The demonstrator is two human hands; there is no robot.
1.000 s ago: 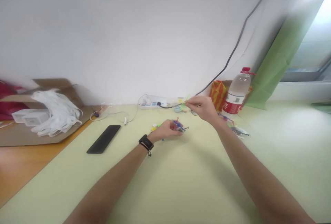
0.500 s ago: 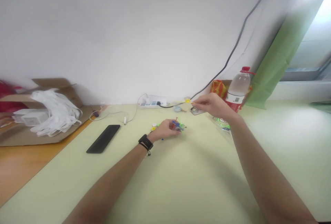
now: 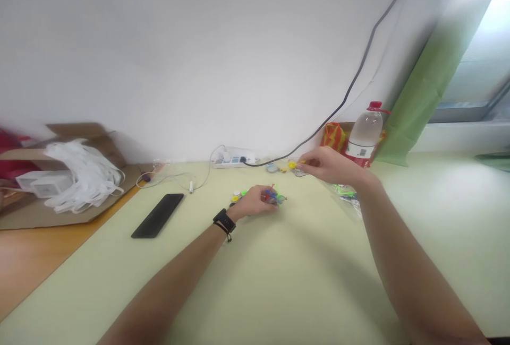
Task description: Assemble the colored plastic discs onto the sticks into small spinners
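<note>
My left hand [image 3: 253, 201], wearing a black wristband, is wrapped around a cluster of small colourful plastic pieces [image 3: 274, 196] on the table. Red, blue, green and see-through parts of it show past the fingers. Up and to the right, my right hand [image 3: 329, 165] pinches a small yellow plastic piece [image 3: 292, 165] by its thin end, just above the tabletop. Several small white, yellow and green pieces [image 3: 236, 196] lie left of my left hand, partly hidden by it. A small pale disc-like item [image 3: 271, 167] rests near the wall.
A white power strip [image 3: 231, 158] with cables stands against the wall. To the left are a black flat slab [image 3: 158, 216] and a cardboard box [image 3: 83, 215] with white straps. A water bottle [image 3: 364, 135] and a plastic bag of green pieces [image 3: 346, 192] are at right.
My right hand has lowered slightly, bringing the yellow piece down toward the table. My left hand keeps its grip on the cluster. The whole view has shifted a little.
</note>
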